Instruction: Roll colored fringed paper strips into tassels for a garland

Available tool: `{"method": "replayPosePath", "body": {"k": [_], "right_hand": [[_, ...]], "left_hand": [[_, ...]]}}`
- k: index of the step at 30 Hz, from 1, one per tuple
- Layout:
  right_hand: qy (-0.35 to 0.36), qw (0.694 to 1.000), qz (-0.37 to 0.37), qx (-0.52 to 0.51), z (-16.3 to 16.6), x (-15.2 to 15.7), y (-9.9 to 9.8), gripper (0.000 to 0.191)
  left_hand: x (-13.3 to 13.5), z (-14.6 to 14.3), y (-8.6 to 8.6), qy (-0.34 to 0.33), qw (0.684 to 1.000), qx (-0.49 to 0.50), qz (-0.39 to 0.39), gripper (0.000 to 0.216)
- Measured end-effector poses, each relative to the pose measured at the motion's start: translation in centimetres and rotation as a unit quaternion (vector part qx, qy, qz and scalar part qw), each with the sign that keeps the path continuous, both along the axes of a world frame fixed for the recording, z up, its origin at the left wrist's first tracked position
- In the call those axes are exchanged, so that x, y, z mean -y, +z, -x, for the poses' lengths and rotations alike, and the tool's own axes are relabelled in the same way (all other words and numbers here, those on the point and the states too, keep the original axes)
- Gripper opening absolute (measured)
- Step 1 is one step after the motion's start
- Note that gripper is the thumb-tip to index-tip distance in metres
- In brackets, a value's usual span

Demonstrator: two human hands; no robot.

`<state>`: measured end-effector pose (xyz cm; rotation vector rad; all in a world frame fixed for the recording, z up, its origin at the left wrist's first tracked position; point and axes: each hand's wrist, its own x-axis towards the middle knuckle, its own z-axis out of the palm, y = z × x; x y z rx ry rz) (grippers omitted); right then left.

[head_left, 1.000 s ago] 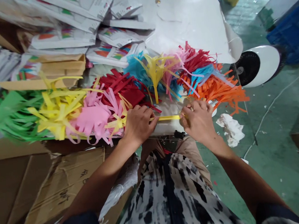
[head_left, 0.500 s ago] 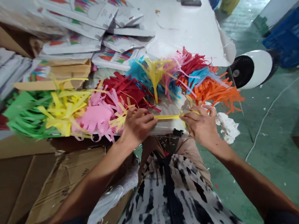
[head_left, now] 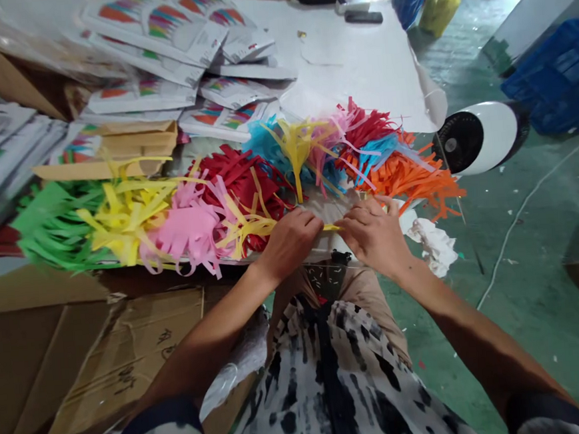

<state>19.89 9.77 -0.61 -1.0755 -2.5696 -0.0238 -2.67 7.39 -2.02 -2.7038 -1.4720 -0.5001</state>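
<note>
My left hand (head_left: 290, 242) and my right hand (head_left: 372, 232) are close together at the table's near edge, both pinched on a thin yellow paper strip (head_left: 331, 227) that shows only briefly between them. Loose yellow strip ends (head_left: 243, 226) fan out to the left of my left hand. Behind the hands lie heaps of cut paper fringe: green (head_left: 49, 226), yellow (head_left: 119, 214), pink (head_left: 185, 228), red (head_left: 241, 174), blue (head_left: 268, 145) and orange (head_left: 411, 174).
Printed packets (head_left: 164, 26) are stacked at the back left. A brown cardboard box (head_left: 113, 147) sits behind the fringe, and flattened cardboard (head_left: 80, 354) lies at lower left. A round white fan (head_left: 484, 136) and blue crates (head_left: 559, 75) stand on the green floor at right.
My two hands have come together along the yellow strip, so the stretch of strip between them is much shorter. The view has tipped slightly forward.
</note>
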Motion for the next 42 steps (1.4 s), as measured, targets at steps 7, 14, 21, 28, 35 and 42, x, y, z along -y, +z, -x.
{"method": "replayPosePath", "body": {"k": [7,14,21,28,35,42], "right_hand": [[-0.015,0.999,0.045,-0.025,0.9,-0.8,-0.7,0.021],[-0.089,0.988,0.096,-0.080,0.9,-0.9,-0.8,0.016],[-0.101,0.992,0.067,-0.037,1.3,-1.3,-0.9,0.012],[-0.106,0.993,0.048,-0.010,1.6,-0.9,-1.0,0.013],[-0.127,0.991,-0.008,0.035,0.5,-0.2,-0.5,0.013],[0.003,0.999,-0.052,0.012,1.8,0.0,-1.0,0.020]], "left_hand": [[-0.3,0.8,-0.2,0.020,0.999,0.022,0.016,0.017],[-0.8,2.4,0.0,0.060,0.997,0.029,0.043,0.021],[-1.3,2.6,-0.6,0.085,0.994,-0.063,-0.031,0.026],[-1.8,3.4,-0.3,-0.112,0.993,-0.046,-0.014,0.032],[-1.3,4.2,-0.4,-0.103,0.994,-0.021,0.000,0.031],[-0.3,2.9,0.3,-0.077,0.995,0.059,0.022,0.020]]}}
